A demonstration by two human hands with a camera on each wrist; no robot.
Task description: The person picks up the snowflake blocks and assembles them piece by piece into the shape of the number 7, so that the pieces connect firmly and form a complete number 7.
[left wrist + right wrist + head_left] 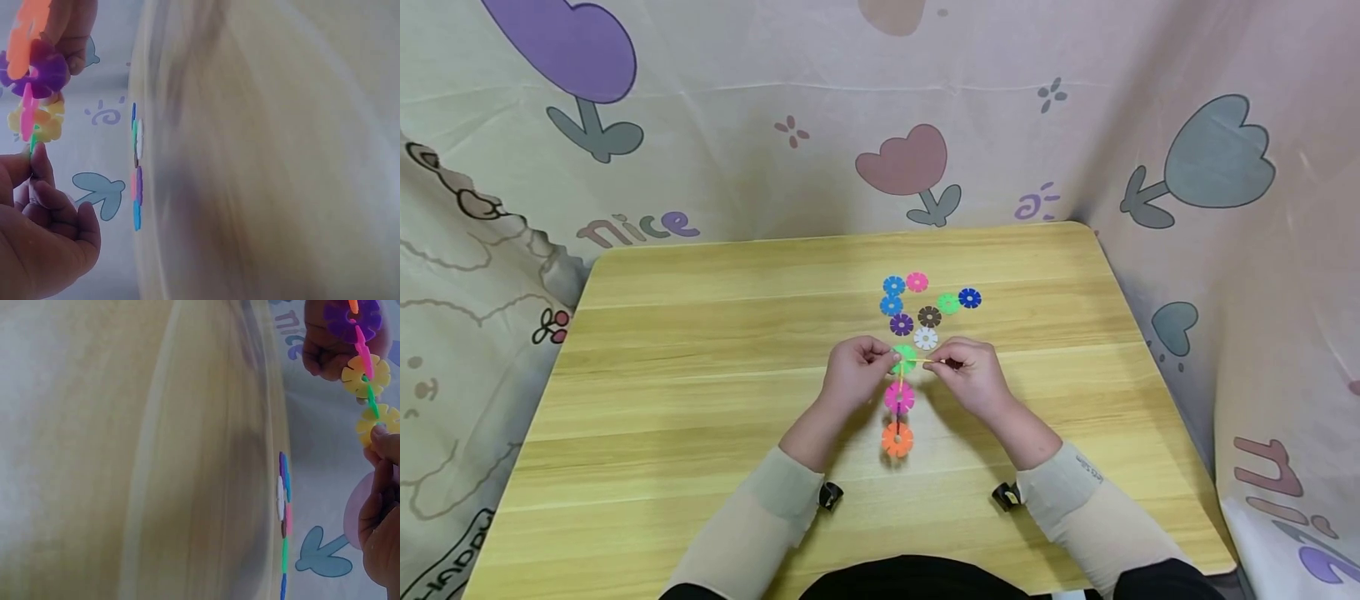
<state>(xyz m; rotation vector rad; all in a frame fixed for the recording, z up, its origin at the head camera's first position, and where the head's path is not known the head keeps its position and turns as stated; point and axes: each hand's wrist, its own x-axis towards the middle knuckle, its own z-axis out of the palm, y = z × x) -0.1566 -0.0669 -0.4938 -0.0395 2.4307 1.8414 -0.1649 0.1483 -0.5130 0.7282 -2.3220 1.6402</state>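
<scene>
Above the table hangs a chain of slotted plastic snowflake discs joined at right angles. It runs from an orange disc (897, 440) nearest the body, through a purple disc (50, 74), a pink disc (899, 398) and a yellow disc (357, 375), to a green disc (906, 353). My left hand (857, 368) pinches the green disc at its left edge between thumb and finger. Thumb and fingers of my right hand (973, 379) pinch another yellow disc (370, 419), seen edge-on from the head. Its slots meet the green disc's right side.
Beyond the hands, several loose discs lie flat on the wooden table (700, 400), among them a white disc (926, 337), a brown disc (929, 316), a purple one, two light blue ones and a dark blue disc (970, 298). A patterned curtain (737, 167) borders the table.
</scene>
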